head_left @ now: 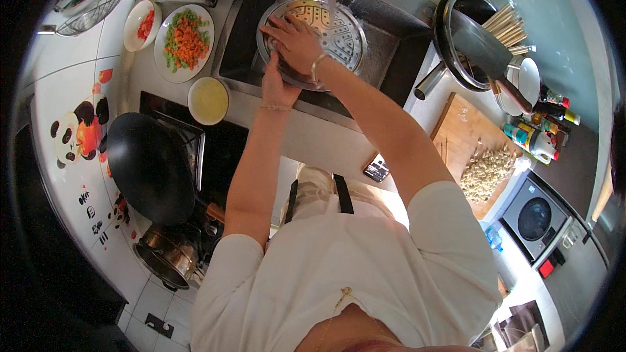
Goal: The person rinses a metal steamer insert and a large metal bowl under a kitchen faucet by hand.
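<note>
Both hands (293, 45) on steamer tray (342, 29)

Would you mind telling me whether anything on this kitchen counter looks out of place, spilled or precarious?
One thing stands out: a cleaver lies across the rim of a black pan right of the sink, unsupported at its middle. Otherwise nothing looks spilled. Both hands, left hand and right hand, are on the perforated steamer tray over the sink.

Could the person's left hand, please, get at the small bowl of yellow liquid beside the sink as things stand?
Probably yes: the left hand grips the perforated round metal steamer tray in the sink, and the small bowl of yellow liquid stands unobstructed just to its left.
</note>
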The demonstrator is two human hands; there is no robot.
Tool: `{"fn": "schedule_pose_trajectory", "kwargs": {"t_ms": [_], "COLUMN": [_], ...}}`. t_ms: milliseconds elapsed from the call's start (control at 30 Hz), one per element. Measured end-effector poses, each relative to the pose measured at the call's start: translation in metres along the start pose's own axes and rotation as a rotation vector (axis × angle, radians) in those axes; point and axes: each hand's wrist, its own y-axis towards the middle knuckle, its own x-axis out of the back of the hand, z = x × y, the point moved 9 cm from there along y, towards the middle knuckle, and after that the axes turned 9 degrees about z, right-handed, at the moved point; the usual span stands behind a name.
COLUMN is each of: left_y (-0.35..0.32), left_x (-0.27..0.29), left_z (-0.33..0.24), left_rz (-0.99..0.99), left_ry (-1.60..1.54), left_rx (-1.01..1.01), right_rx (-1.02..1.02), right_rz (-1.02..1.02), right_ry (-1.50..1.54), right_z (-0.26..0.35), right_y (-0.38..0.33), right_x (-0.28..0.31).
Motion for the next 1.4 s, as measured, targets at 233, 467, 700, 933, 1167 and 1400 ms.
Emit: {"fn": "schedule_pose_trajectory", "kwargs": {"t_ms": [233,467,700,933,1167,1400], "left_y": [-0.009,-0.014,-0.008,-0.005,-0.007,0.001], "left_x": [-0.01,-0.015,-0.021,-0.032,-0.039,-0.034], "left_z": [-0.017,-0.018,-0.016,-0.021,-0.029,-0.023], "left_rz": [-0.017,-0.105,-0.053,-0.037,0.017,0.042], "left_ry": [0.033,-0.007,-0.038,-0.057,-0.011,-0.072], "left_rx": [-0.053,-0.031,-0.011,0.0,-0.048,-0.005], "right_rx": [-0.443,-0.931,-0.504,-0.411,-0.432,-0.439], "right_rz": [-0.097,-0.578,-0.752,-0.726,-0.732,-0.741], "right_ry": [0.047,1.348,1.669,1.486,1.43,1.436], "right_z": [-0.117,-0.213,-0.2,-0.186,-0.194,-0.192], "right_y": [0.009,-0.072,0.001,0.047,0.047,0.048], "right_x": [0.015,0.037,0.206,0.285,0.293,0.295]}}
